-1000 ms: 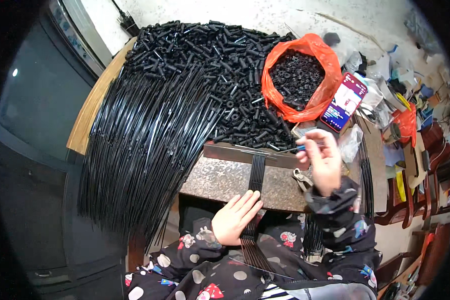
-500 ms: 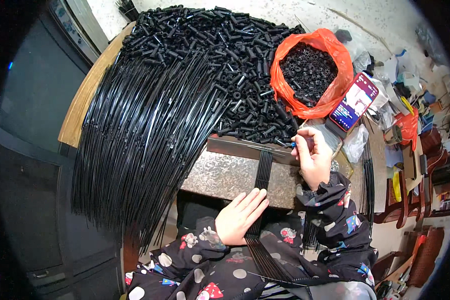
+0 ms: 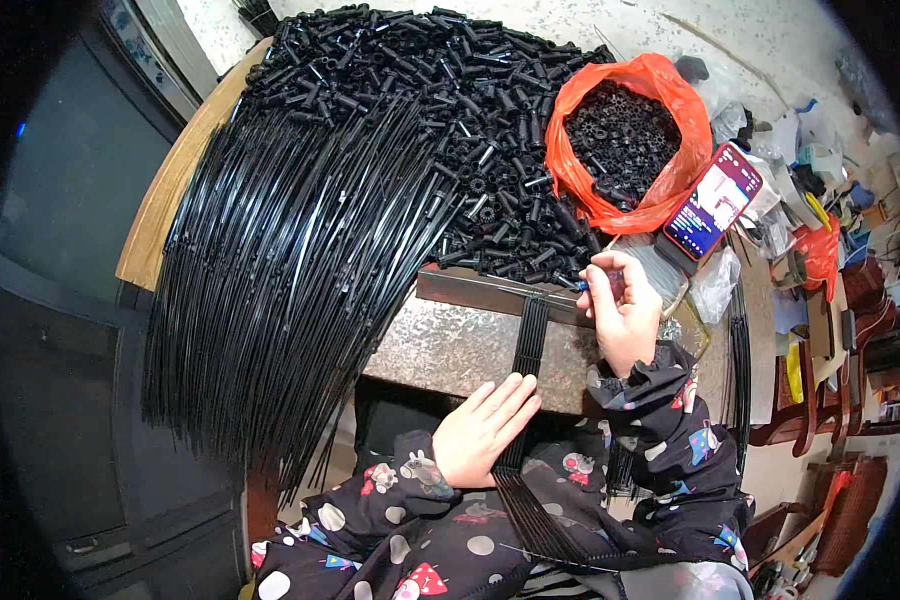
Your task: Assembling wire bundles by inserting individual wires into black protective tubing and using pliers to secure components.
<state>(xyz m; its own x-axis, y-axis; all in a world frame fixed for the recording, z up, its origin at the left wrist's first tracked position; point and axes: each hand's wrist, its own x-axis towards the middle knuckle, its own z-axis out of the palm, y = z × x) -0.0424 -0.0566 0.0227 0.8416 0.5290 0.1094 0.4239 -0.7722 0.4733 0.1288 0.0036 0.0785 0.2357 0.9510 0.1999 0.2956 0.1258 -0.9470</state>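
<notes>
My left hand (image 3: 483,432) lies flat, fingers stretched, across a row of thin black rods (image 3: 531,338). The rods run side by side over the front edge of the stone-patterned worktop and down onto my lap; their far ends meet a low metal bar (image 3: 470,287). At that bar's right end, my right hand (image 3: 626,315) is closed in a pinch on a small blue piece (image 3: 582,286), mostly covered by the fingertips. Just beyond the bar lies a heap of short black plastic tubes (image 3: 510,120). A large sheaf of thin black rods (image 3: 280,270) spreads to the left.
A red plastic bag (image 3: 562,165) of small black toothed parts stands at the back right. Beside it a lit phone (image 3: 715,203) leans on a stand, near a clear plastic bag (image 3: 715,285). More black rods (image 3: 737,380) hang at the right, and clutter fills the far right.
My right hand and the small blue piece have shifted very slightly to the left along the bar. My left hand stays flat on the rods.
</notes>
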